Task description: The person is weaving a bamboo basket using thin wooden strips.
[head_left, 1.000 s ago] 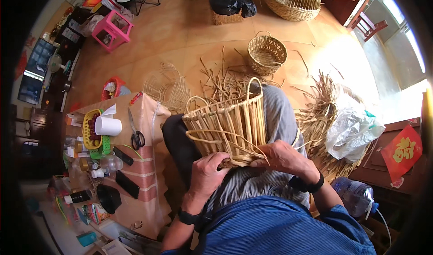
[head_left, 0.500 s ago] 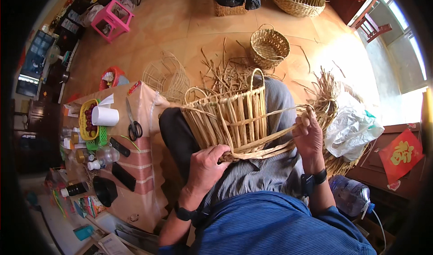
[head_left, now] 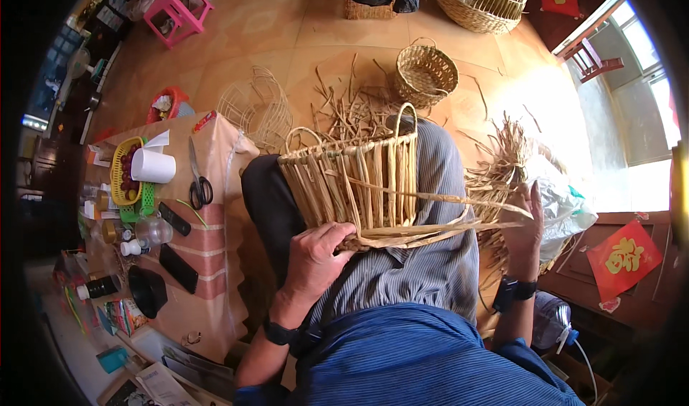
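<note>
An upright, half-woven basket (head_left: 359, 173) of tan plant strands, with two loop handles on its rim, rests against my lap and knees. At its lower near edge my left hand (head_left: 316, 255) is closed, thumb and fingers pinching the edge where loose strands come out. Several long strands (head_left: 438, 229) run from there to the right across my lap. Their far ends reach my right hand (head_left: 525, 223), which is raised with its fingers stretched upward and looks open. The strand ends overlap its palm, and the upper strand hangs slack.
Left, a covered table (head_left: 215, 241) bears scissors (head_left: 199, 183), a paper roll (head_left: 153, 166), a yellow fruit basket (head_left: 127, 170) and bottles. Ahead lie loose strands (head_left: 355, 112), a wire frame (head_left: 258, 108) and a small basket (head_left: 427, 76). Right are a strand bundle (head_left: 506, 162) and a water jug (head_left: 551, 320).
My right hand has moved right and slightly down, its fingers straightening from a pinch on the strands. The upper strand has dropped slack. My left hand keeps its grip on the basket edge.
</note>
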Available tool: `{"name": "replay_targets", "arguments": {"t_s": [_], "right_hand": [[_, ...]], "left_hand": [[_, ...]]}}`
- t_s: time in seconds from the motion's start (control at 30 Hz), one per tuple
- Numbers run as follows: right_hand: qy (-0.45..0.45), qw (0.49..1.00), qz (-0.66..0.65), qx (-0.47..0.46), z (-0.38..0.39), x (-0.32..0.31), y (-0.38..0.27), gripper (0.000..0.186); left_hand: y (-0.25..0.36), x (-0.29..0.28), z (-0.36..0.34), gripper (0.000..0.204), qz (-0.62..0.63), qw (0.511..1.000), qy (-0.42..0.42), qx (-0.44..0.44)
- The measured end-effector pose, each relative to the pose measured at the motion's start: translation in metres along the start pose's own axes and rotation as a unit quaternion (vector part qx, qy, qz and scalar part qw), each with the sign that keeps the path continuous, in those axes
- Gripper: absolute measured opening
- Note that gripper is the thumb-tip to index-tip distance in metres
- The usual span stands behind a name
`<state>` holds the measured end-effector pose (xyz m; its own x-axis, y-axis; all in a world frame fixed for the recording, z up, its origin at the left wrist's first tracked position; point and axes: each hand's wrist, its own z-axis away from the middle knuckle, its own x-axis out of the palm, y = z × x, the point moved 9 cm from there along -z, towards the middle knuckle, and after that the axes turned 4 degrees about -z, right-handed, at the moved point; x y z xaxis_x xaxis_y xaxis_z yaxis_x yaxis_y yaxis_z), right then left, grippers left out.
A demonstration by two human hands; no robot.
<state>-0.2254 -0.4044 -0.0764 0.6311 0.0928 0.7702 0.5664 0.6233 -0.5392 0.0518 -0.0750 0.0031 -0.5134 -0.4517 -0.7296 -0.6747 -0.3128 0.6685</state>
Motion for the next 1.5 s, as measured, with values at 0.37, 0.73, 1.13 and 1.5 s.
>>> {"name": "replay_targets", "arguments": {"t_s": [0.37, 0.73, 1.13, 1.5], "right_hand": [[-0.111, 0.989, 0.067, 0.075, 0.008, 0.055, -0.018, 0.056], [0.057, 0.876, 0.471, -0.086, 0.001, -0.007, -0.049, 0.029], [-0.408, 0.488, 0.759, -0.136, 0.108, 0.154, 0.138, 0.029], [-0.419, 0.62, 0.66, -0.057, 0.124, 0.179, 0.118, 0.024]], "left_hand": [[0.014, -0.011, -0.004, 0.055, -0.032, 0.995, -0.061, 0.069], [0.021, -0.013, -0.009, 0.05, -0.058, 0.992, -0.085, 0.073], [0.043, -0.026, -0.006, 0.057, -0.109, 0.99, -0.021, 0.083], [0.052, -0.015, -0.009, 0.034, -0.118, 0.979, -0.033, 0.162]]}}
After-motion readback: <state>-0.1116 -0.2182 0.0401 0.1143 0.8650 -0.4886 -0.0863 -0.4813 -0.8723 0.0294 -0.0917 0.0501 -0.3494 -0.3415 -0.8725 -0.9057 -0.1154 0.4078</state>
